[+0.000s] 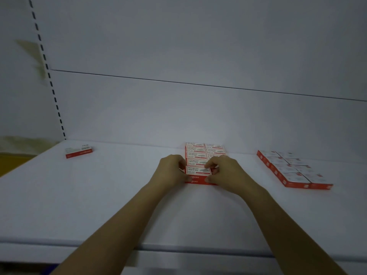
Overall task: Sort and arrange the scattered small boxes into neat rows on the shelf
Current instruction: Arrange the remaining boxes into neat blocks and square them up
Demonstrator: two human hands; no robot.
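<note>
Head view: left hand (170, 172) and right hand (228, 174) pinch front box (197, 170) of middle block (204, 150); one right block (288, 167), one stray box (79, 152).

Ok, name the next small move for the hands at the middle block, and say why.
Probably square the front box flush against the middle block and release. Both the left hand and right hand pinch its ends at the block's near edge, so it looks nearly seated. A lone box lies apart at far left, likely next.
</note>
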